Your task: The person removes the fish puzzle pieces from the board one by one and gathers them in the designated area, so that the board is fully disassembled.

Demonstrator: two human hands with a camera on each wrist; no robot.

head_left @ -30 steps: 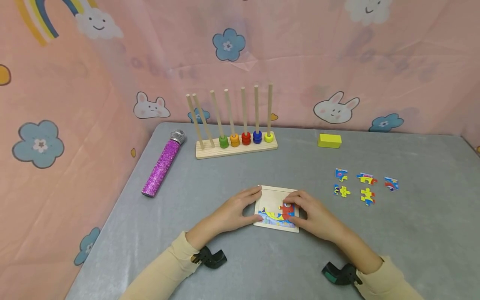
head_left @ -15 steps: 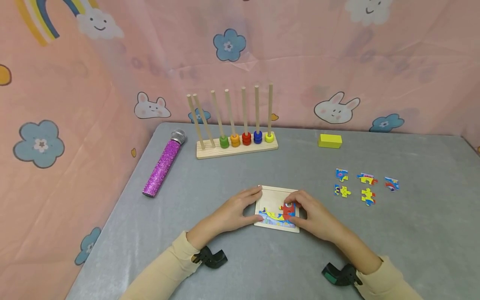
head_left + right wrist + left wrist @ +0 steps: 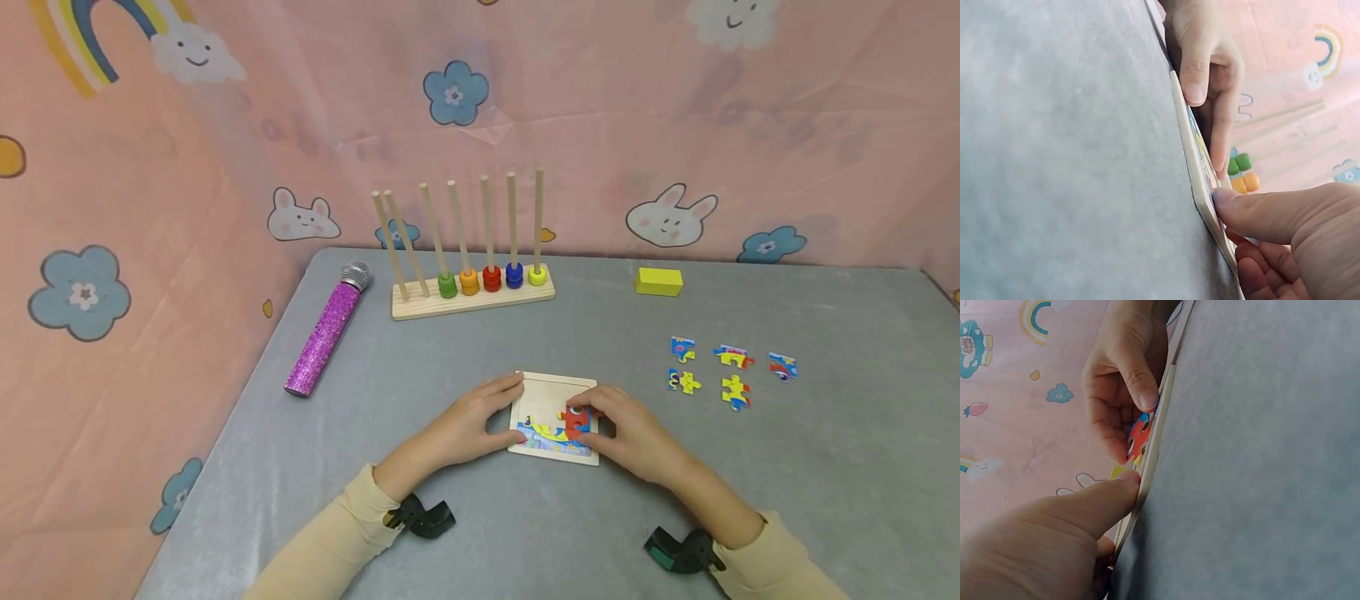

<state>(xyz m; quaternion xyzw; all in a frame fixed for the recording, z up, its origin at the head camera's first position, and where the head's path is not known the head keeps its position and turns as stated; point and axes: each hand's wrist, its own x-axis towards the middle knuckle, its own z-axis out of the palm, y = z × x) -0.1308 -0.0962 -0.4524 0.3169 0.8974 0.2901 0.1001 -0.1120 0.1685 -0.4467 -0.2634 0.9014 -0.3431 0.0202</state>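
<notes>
A shallow wooden puzzle tray (image 3: 547, 393) lies on the table between my hands, its lower part filled with blue and yellow picture pieces. My left hand (image 3: 467, 423) holds the tray at its left side, thumb over the near corner and fingers along the edge. At the tray's right side, my right hand (image 3: 637, 432) pinches a red puzzle piece (image 3: 576, 419) between thumb and forefinger. In the left wrist view the same red piece (image 3: 1137, 439) sits at the tray's surface beneath those fingertips. Whether it is fully seated, I cannot tell.
Several loose puzzle pieces (image 3: 736, 392) lie at the right. Behind them is a yellow block (image 3: 659, 282). A peg stand (image 3: 472, 305) with coloured beads stands at the back, and a glittery purple microphone (image 3: 324, 337) lies to the left.
My right forefinger has shifted very slightly at the red piece, while both hands stay in place on the tray. The head view has tilted a little.
</notes>
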